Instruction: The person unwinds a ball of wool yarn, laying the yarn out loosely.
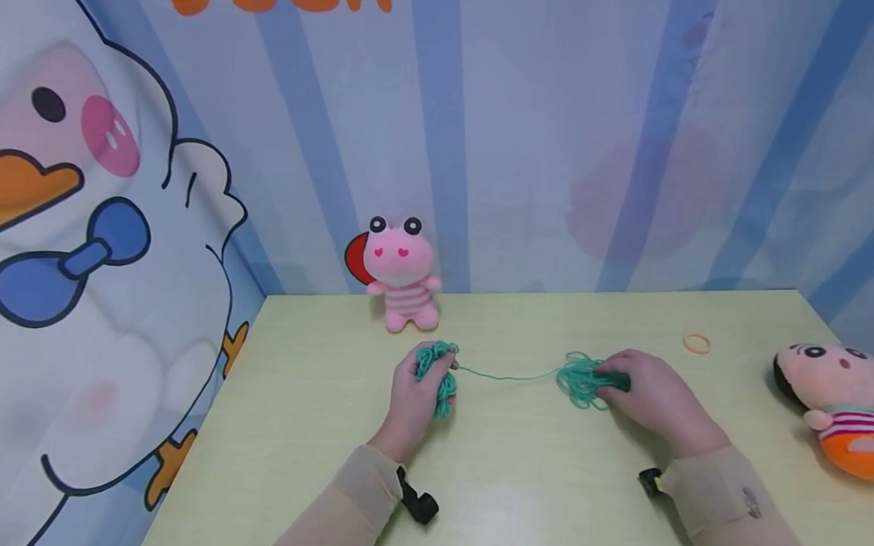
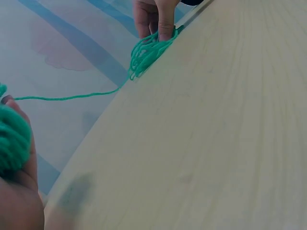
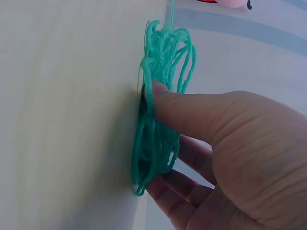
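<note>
In the head view my left hand (image 1: 409,395) grips a wound bundle of green yarn (image 1: 445,390), its loops showing above and below the thumb. Across the table my right hand (image 1: 647,394) pinches a second, looser hank of green yarn (image 1: 579,380) between thumb and fingers. One thin strand (image 1: 509,378) runs between the two bundles with a slight sag. The right wrist view shows the looped hank (image 3: 165,62) close to the tabletop, the thumb lying over its strands. At the left edge of the left wrist view, the left hand's bundle (image 2: 13,139) is partly cut off.
A pink striped plush toy (image 1: 406,279) stands at the table's back edge. Far right lies another plush toy (image 1: 866,437) in orange. A small orange ring (image 1: 696,343) rests near the back right. Beyond the pale wooden table (image 1: 514,478) hangs a printed backdrop (image 1: 536,129).
</note>
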Action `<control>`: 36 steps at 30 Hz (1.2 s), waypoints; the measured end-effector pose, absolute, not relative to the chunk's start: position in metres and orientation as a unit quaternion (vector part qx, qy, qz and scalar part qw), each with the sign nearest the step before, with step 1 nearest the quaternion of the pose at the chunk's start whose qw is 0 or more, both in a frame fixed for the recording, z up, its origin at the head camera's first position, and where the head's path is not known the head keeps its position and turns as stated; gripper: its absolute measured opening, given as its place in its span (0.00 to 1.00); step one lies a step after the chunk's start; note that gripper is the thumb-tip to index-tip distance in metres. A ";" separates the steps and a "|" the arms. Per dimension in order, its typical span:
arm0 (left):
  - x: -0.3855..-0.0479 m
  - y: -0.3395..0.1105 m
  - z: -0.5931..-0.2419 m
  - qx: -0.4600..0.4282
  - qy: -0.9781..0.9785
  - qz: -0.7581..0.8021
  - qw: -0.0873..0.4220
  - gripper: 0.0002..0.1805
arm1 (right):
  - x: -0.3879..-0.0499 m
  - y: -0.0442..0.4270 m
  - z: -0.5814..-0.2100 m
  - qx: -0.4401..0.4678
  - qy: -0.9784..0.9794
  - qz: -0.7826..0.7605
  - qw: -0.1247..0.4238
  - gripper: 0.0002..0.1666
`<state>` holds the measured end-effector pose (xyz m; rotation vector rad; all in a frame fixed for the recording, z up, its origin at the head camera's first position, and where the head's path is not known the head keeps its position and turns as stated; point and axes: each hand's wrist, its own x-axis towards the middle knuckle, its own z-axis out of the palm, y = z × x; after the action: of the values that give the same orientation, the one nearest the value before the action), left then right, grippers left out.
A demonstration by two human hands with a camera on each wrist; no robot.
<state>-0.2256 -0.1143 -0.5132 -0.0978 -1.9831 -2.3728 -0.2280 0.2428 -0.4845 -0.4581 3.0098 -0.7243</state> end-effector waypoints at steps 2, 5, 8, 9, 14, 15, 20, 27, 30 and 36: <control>-0.226 -0.114 -0.513 -0.034 -0.640 -0.767 0.025 0.09 | -0.232 0.240 -0.483 -0.146 0.962 -0.230 0.005 0.21; -0.225 -0.112 -0.512 -0.035 -0.642 -0.766 0.027 0.10 | -0.239 0.237 -0.481 -0.142 0.963 -0.227 0.009 0.22; -0.224 -0.110 -0.510 -0.034 -0.646 -0.763 0.026 0.11 | -0.247 0.236 -0.481 -0.135 0.965 -0.222 0.013 0.22; -0.224 -0.109 -0.510 -0.034 -0.645 -0.763 0.026 0.11 | -0.250 0.235 -0.481 -0.132 0.966 -0.222 0.015 0.22; -0.224 -0.108 -0.509 -0.032 -0.646 -0.762 0.027 0.11 | -0.261 0.234 -0.479 -0.121 0.965 -0.231 0.020 0.23; -0.224 -0.108 -0.509 -0.031 -0.646 -0.762 0.026 0.11 | -0.261 0.235 -0.478 -0.118 0.965 -0.232 0.020 0.24; -0.224 -0.108 -0.510 -0.035 -0.643 -0.765 0.021 0.12 | -0.253 0.228 -0.468 -0.123 0.966 -0.228 -0.012 0.26; -0.227 -0.113 -0.512 -0.033 -0.651 -0.758 0.020 0.12 | -0.229 0.156 -0.462 -0.224 0.921 -0.313 -0.058 0.29; -0.226 -0.115 -0.513 -0.032 -0.649 -0.760 0.017 0.12 | -0.224 0.125 -0.468 -0.244 0.906 -0.344 -0.039 0.30; -0.224 -0.115 -0.514 -0.048 -0.645 -0.763 0.018 0.11 | -0.227 0.088 -0.475 -0.239 0.901 -0.360 -0.033 0.28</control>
<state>-0.2240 -0.1146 -0.5138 -0.1476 -2.0028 -2.3690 -0.2270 0.0879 -0.4746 -0.7684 2.8922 -1.1551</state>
